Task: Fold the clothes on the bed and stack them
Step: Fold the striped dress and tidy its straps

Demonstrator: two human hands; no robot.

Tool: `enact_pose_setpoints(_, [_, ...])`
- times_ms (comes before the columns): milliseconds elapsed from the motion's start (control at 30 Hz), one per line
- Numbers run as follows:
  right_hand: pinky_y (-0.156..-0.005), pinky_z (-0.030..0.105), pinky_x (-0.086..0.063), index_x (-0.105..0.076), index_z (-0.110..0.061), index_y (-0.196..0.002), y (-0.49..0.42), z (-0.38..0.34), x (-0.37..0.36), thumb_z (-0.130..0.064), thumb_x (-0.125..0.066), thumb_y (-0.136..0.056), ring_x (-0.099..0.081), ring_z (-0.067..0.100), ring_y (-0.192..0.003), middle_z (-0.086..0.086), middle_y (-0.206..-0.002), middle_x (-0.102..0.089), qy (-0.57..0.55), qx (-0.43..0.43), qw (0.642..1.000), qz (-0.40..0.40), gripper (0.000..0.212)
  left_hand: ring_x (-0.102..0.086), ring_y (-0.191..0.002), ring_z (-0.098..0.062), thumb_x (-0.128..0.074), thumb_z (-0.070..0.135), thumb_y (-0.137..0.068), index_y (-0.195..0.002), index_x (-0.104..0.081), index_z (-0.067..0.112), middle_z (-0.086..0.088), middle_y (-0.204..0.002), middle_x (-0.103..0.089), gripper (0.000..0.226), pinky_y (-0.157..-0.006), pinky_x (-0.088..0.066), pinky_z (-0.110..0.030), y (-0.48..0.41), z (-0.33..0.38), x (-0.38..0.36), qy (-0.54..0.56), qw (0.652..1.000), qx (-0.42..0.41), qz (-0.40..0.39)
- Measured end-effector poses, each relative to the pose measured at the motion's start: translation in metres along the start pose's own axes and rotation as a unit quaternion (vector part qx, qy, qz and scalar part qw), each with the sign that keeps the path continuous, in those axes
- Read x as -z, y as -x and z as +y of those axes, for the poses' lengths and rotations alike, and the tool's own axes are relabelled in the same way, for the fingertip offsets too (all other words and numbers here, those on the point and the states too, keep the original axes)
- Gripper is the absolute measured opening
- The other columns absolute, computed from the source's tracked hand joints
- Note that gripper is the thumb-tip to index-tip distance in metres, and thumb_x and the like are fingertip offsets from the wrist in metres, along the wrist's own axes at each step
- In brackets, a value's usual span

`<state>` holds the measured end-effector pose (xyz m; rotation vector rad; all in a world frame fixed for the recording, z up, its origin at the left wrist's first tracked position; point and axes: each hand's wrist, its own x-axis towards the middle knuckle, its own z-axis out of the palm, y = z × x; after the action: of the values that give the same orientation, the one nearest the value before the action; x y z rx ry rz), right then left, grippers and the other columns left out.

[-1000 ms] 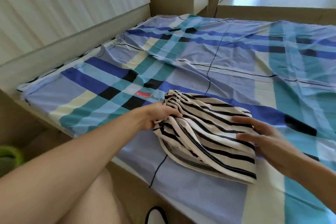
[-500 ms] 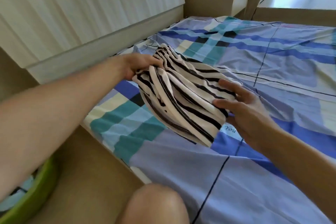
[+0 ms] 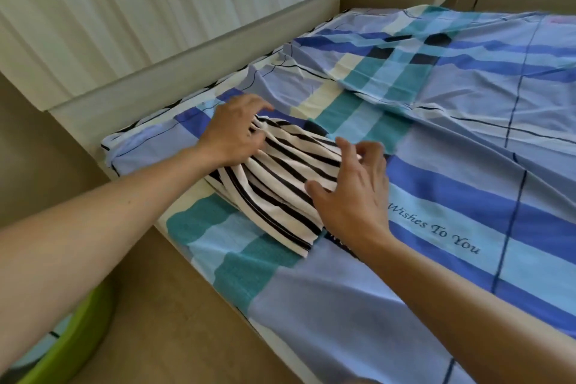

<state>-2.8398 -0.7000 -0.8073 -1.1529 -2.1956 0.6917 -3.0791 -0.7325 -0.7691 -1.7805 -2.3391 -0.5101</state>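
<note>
Stripy top (image 3: 280, 184) flat on bed (image 3: 343, 305), L hand (image 3: 233, 131) at its 10 o'clock end, fingers loose, not gripping, R hand (image 3: 349, 193) at 3 o'clock, fingers spread, just touching, green tub (image 3: 71, 340) at 7 o'clock.

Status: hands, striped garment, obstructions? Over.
Left hand open, resting on garment. Right hand open, over its right edge. Garment roughly folded, near bed corner. Nothing blocking the hands.
</note>
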Motion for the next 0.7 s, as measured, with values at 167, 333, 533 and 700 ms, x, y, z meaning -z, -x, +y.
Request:
enact_pose_setpoints(167, [-0.125,0.044,0.002,0.001,-0.021,-0.16,0.003,0.005,-0.03,-0.082,-0.055,-0.075,0.012,0.023,-0.154,0.007,-0.167,0.007,0.042,-0.039,0.99,-0.128,0.119,0.016,-0.153,-0.019,-0.019,0.102,-0.054,-0.159,-0.004,0.037,0.009,-0.167,0.008,0.124,-0.117,0.008,-0.066,0.022,-0.021,-0.025,-0.118,0.967,0.006,-0.225])
enact_pose_setpoints(333, [-0.124,0.043,0.012,0.01,-0.019,-0.159,0.006,0.016,-0.037,-0.09,-0.046,-0.072,0.022,0.02,-0.152,0.006,-0.167,0.015,0.081,-0.045,0.984,-0.15,0.125,0.023,-0.151,-0.018,-0.026,0.105,-0.051,-0.157,0.01,0.036,0.011,-0.166,0.018,0.132,-0.117,0.008,-0.067,0.024,-0.023,-0.022,-0.119,0.951,0.036,-0.285])
enact_pose_setpoints(533, [-0.122,0.039,-0.02,-0.011,-0.018,-0.159,0.014,0.025,0.015,-0.063,-0.069,-0.081,-0.017,0.021,-0.152,0.001,-0.166,-0.013,-0.05,-0.007,0.989,-0.14,0.107,-0.01,-0.154,-0.017,-0.045,0.092,-0.065,-0.154,-0.03,0.03,0.003,-0.165,-0.019,0.11,-0.123,-0.005,-0.055,0.018,0.048,0.015,0.016,0.98,0.015,-0.199])
enact_pose_setpoints(700, [-0.106,0.023,-0.029,-0.027,-0.02,-0.155,0.034,0.06,0.095,-0.041,-0.079,-0.081,-0.036,0.016,-0.141,-0.001,-0.155,-0.035,-0.098,0.0,0.994,-0.055,0.093,-0.039,-0.14,-0.011,-0.075,0.064,-0.069,-0.147,-0.044,0.026,0.004,-0.153,-0.043,0.092,-0.114,-0.033,-0.032,0.027,0.15,0.014,0.22,0.966,-0.05,-0.125])
